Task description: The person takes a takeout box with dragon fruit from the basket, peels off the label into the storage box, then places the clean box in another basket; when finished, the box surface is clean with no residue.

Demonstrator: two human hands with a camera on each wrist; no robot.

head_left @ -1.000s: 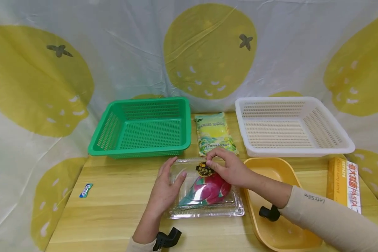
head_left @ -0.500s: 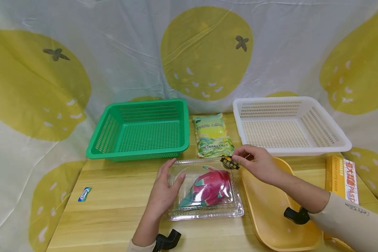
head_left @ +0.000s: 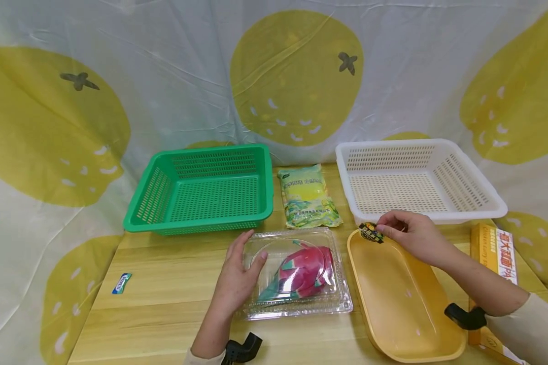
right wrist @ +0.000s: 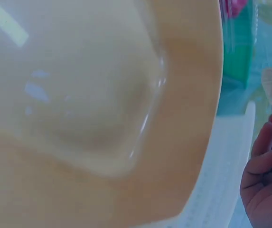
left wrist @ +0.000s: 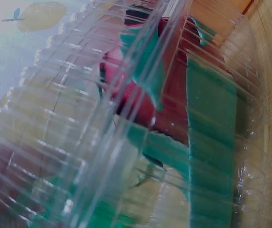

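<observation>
A clear plastic clamshell box [head_left: 267,243] lies closed on the table, with a pink-and-green dragon fruit [head_left: 307,271] inside. My left hand [head_left: 236,279] rests along the box's left side, its thumb over the lid and fingers extended. In the left wrist view the ribbed clear wall fills much of the picture, with the fruit [left wrist: 173,104] behind it. Between thumb and forefinger, my right hand [head_left: 417,238] pinches a black-and-gold sticker [head_left: 371,233] above the far end of a yellow tray [head_left: 397,304]. The right wrist view shows the sticker's pale back [right wrist: 269,83].
A green basket [head_left: 196,223] and a white basket [head_left: 426,218] stand at the back, with a yellow-green food packet [head_left: 308,197] between them. A small green-and-blue wrapper [head_left: 121,283] lies at left. At the right edge is a yellow pasta box [head_left: 490,248].
My right hand has lifted the sticker off the box lid and carried it right, over the yellow tray. The left hand has stayed on the box.
</observation>
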